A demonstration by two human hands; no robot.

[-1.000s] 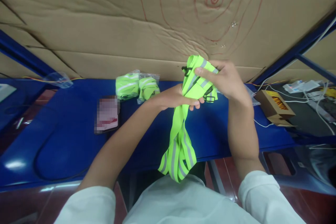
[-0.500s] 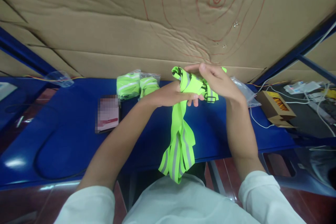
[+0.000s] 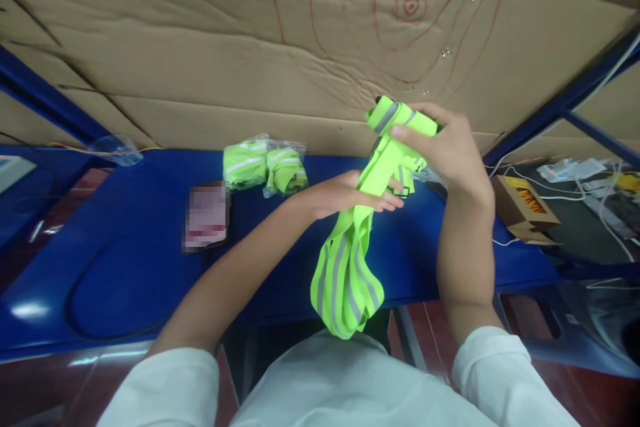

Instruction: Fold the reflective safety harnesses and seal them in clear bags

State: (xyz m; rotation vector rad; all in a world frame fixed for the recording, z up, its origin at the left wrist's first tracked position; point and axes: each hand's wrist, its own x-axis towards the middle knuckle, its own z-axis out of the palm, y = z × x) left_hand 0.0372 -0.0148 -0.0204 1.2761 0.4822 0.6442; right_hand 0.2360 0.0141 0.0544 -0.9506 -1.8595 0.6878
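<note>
A neon-yellow reflective strap [image 3: 345,273] with grey stripes hangs in long loops below my hands, over the front of the blue table. My left hand [image 3: 350,193] is closed round its gathered middle, thumb across the front. Higher and to the right, my right hand [image 3: 440,140] grips the folded upper bundle of the same strap between thumb and fingers. A black buckle shows just right of my left fingertips. Behind my right wrist, a clear plastic bag is mostly hidden.
Two clear bags of folded neon straps [image 3: 245,163] lie at the table's back. A phone-like device [image 3: 206,217] with a blurred screen rests at left. An open cardboard box [image 3: 525,207] and white cables are at right. A cardboard sheet [image 3: 200,67] stands behind the table [image 3: 135,233].
My right hand has gone from lying flat against the bundle to gripping its top and lifting it up and right. My left hand has shifted slightly right and the hanging loops have spread rounder.
</note>
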